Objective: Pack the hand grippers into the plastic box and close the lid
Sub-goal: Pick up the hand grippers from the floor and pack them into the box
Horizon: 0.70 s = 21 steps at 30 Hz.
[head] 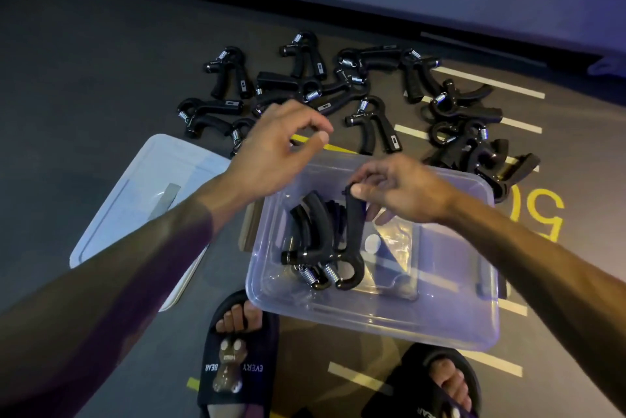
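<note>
Standing handle-up in box (372,323): hand gripper (354,234)

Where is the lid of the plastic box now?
The lid lies flat on the floor at the left of the head view, beside the plastic box, partly under the left forearm.

Clear glossy plastic box (372,316); matt black hand grippers (372,126) with shiny metal springs.

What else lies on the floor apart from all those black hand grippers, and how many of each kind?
Clear plastic box: 1
Lid: 1
Black slippers: 2
Total: 4
</note>
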### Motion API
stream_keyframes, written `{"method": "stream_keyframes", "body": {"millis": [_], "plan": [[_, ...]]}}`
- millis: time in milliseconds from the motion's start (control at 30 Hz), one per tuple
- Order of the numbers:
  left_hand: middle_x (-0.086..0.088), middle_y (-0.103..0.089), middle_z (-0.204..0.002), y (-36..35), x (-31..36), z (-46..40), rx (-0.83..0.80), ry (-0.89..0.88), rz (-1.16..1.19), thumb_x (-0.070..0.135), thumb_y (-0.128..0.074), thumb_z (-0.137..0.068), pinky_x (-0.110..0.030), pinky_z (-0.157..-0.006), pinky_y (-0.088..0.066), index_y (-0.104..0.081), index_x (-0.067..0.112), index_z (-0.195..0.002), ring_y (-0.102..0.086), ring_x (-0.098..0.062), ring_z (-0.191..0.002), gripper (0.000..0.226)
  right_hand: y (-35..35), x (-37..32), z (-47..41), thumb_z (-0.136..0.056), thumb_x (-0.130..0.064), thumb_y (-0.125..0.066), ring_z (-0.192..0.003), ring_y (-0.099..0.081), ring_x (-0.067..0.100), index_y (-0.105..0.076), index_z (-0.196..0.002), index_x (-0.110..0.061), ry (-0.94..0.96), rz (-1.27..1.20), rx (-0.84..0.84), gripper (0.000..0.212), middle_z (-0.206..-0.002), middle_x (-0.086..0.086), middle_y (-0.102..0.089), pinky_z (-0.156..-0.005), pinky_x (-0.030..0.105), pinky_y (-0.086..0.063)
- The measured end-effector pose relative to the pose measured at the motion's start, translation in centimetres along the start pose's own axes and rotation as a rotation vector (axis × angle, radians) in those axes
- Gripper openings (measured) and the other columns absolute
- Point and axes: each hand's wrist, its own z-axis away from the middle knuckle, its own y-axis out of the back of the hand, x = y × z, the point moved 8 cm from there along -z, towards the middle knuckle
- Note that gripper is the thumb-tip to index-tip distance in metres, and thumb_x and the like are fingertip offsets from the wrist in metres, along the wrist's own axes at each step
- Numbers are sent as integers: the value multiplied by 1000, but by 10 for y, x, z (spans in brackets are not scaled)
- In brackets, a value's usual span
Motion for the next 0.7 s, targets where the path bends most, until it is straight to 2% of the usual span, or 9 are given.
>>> {"method": "stream_keyframes", "body": {"millis": [67, 167, 367, 467, 567, 633, 700], "plan": [[9, -63, -107, -18, -5, 1, -74, -14, -44, 38, -57, -97, -45, -97, -45, -69, 31, -115, -57, -17, -104, 23, -15, 12, -8, -98, -14, -60, -68, -73, 29, -64, -101, -12, -38, -3, -6, 5, -83, 6, -67, -66, 50, -63], [10, -68, -109, -34, -14, 4, -136, 34, -10, 41, -53, -98, -44, -96, -48, -69, 31, -117, -62, -13, -105, 27, -26, 21, -18, -99, -14, -59, -73, -75, 31, -65, -101, -10, -52, 45, 0, 7, -83, 5, -71, -73, 50, -62], [16, -70, -109, -34, -21, 7, -123, 63, -60, 42, -52, -99, -41, -94, -48, -70, 32, -114, -60, -10, -105, 25, -35, 30, -27, -100, -10, -57, -73, -75, 34, -65, -101, -10, -85, 3, 5, 8, -84, 10, -72, -67, 38, -62], [16, -70, -109, -35, -22, 7, -118, 72, -63, 44, -52, -99, -40, -94, -48, -70, 32, -113, -61, -11, -104, 25, -40, 34, -29, -99, -11, -59, -74, -76, 34, -65, -101, -12, -95, -21, 15, 7, -78, 0, -71, -72, 45, -63], [16, -70, -109, -35, -22, 7, -118, 71, -66, 44, -52, -99, -39, -93, -48, -70, 32, -113, -60, -9, -105, 25, -41, 36, -32, -98, -15, -62, -69, -76, 28, -66, -105, -12, -89, -12, 53, 8, -81, 1, -73, -72, 44, -63], [16, -70, -109, -35, -22, 7, -120, 73, -63, 43, -52, -100, -38, -94, -48, -70, 32, -113, -60, -9, -105, 25, -40, 37, -32, -98, -19, -63, -59, -74, 14, -64, -110, -11, -69, 57, 98, 15, -83, 6, -76, -69, 34, -63], [15, -70, -110, -35, -21, 7, -121, 69, -65, 42, -52, -100, -37, -94, -47, -70, 31, -113, -60, -10, -105, 25, -40, 36, -31, -96, -24, -66, -50, -69, 4, -63, -107, -14, -29, 153, 171, 14, -76, 6, -77, -67, 29, -61]]}}
